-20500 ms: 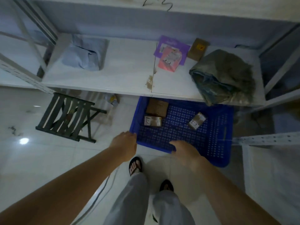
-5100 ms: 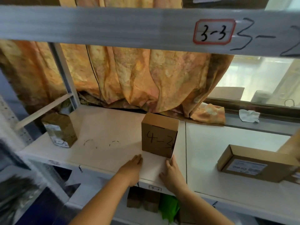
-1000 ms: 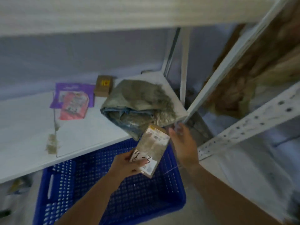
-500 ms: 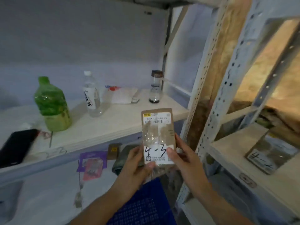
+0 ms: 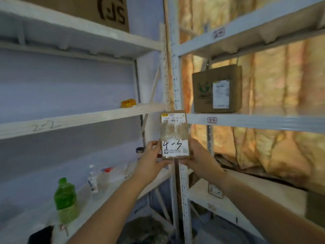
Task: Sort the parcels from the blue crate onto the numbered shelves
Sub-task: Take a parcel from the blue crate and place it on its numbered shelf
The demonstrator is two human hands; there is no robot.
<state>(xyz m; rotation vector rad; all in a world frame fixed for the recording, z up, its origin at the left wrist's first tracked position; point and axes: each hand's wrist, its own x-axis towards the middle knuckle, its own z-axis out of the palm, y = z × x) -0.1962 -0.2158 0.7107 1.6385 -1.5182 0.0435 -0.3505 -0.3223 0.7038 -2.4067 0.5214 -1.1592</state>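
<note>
Fingers (image 5: 153, 143) of the left hand (image 5: 149, 162) curl round the lower left edge of the parcel (image 5: 175, 131), and the right hand (image 5: 199, 155) matches it, gripping the lower right edge. Both hands hold the parcel upright in mid-air, right in front of the white post (image 5: 175, 76) where the two racks meet, and it touches no shelf. Its face is turned to us, with "4-3" handwritten in black on the white label, a printed sticker at the top and tape across the middle.

Sweeping from the left now. Down low, a green bottle (image 5: 65, 199) stands on the lower left shelf (image 5: 88, 203), with a clear bottle (image 5: 93, 180) just beyond it to the right and some blurred white things further along. Above, the middle left shelf (image 5: 73, 120) has "2-2" scrawled on its front edge, and a small yellow object (image 5: 128, 103) sits near its right end. Higher up, a cardboard box (image 5: 98, 7) rests on the top board.

Over on the right rack, a brown box (image 5: 217, 88) with a white label stands on the middle right shelf (image 5: 263, 122). The tag (image 5: 212, 120) on that shelf is too blurred to read for certain. Below, a small packet (image 5: 215, 191) sits on the lower right shelf (image 5: 226, 214), and an orange curtain (image 5: 281, 147) hangs behind the rack.
</note>
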